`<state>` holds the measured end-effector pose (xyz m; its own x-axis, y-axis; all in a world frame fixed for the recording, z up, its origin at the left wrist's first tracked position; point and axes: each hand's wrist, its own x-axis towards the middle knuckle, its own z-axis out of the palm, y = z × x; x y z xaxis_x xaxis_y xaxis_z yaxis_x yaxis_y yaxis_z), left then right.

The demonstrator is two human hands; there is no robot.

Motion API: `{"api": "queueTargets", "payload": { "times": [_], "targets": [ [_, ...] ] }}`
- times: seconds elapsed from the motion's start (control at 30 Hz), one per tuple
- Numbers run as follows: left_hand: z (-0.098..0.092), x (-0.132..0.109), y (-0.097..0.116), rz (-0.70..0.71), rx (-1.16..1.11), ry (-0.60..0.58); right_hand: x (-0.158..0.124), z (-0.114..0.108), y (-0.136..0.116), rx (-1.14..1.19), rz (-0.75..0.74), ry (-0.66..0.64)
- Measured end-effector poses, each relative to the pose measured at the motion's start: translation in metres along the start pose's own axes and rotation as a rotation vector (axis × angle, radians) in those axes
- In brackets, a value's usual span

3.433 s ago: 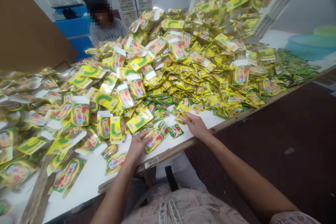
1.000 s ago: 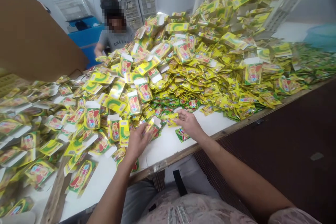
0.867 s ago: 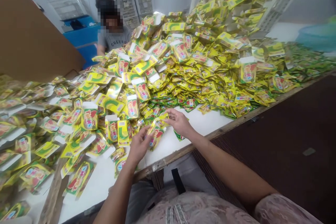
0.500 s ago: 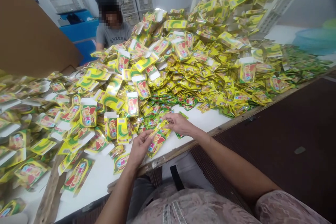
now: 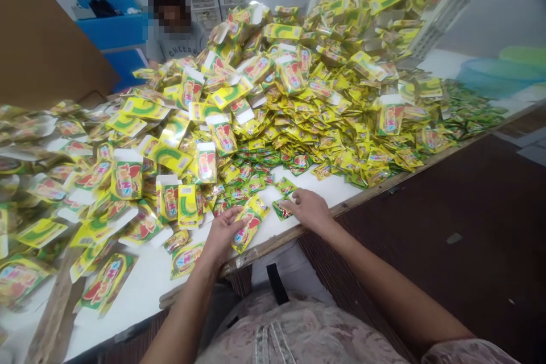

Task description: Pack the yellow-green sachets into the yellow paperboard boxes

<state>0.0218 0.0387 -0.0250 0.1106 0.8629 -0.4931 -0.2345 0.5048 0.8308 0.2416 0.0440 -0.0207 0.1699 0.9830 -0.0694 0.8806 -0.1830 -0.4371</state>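
My left hand (image 5: 222,237) grips a flat yellow and green carton (image 5: 251,224) by its lower left side, thumb across its printed front. The carton is tilted above the front edge of the white tabletop. To its right, my right hand (image 5: 313,210) is at a small green sachet (image 5: 281,210), its bent fingers and thumb closed at the sachet's right edge. Just behind that lies another green sachet (image 5: 285,185). A heap of small yellow and green sachets (image 5: 307,125) rises beyond both hands.
Open-flapped yellow cartons (image 5: 128,173) cover the left side and top of the heap. A wooden strip (image 5: 294,231) edges the table. Across the heap sits another person (image 5: 177,40). A brown cardboard sheet (image 5: 46,40) stands left, a white crate (image 5: 452,5) back right.
My right hand has left the carton's upper end and moved right and down to a green sachet. My left hand keeps the carton. The view has shifted slightly.
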Motion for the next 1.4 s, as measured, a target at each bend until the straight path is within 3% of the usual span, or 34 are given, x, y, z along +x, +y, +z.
{"api": "queueTargets", "payload": {
  "times": [0.1, 0.2, 0.3, 0.4, 0.53, 0.67, 0.9, 1.1, 1.4],
  "targets": [
    [0.000, 0.001, -0.001, -0.005, 0.004, 0.022, -0.004, 0.010, -0.002, -0.142, -0.033, -0.058],
    [-0.003, 0.001, -0.002, 0.014, 0.048, 0.043, -0.002, 0.017, -0.005, -0.040, 0.015, -0.118],
    [-0.009, 0.000, -0.002, 0.033, 0.075, 0.074, 0.004, 0.019, -0.003, 0.223, 0.030, -0.099],
    [-0.014, 0.000, -0.002, 0.028, 0.074, 0.074, 0.010, 0.017, -0.003, 0.650, -0.100, -0.051],
    [-0.016, -0.002, 0.000, 0.028, 0.081, 0.053, 0.015, 0.011, -0.013, 0.955, -0.283, -0.178],
    [-0.018, -0.005, 0.002, 0.059, 0.089, -0.021, 0.020, 0.009, -0.025, 0.860, -0.407, -0.288],
    [-0.024, -0.006, 0.002, 0.096, 0.054, -0.082, 0.017, 0.004, -0.042, 0.714, -0.552, -0.270],
    [-0.020, -0.009, 0.007, 0.053, 0.028, -0.129, 0.010, 0.005, -0.038, 0.715, -0.466, -0.288],
    [-0.019, -0.004, 0.009, 0.093, 0.116, -0.168, 0.002, 0.012, -0.047, 0.694, -0.461, -0.169]
  ]
}}
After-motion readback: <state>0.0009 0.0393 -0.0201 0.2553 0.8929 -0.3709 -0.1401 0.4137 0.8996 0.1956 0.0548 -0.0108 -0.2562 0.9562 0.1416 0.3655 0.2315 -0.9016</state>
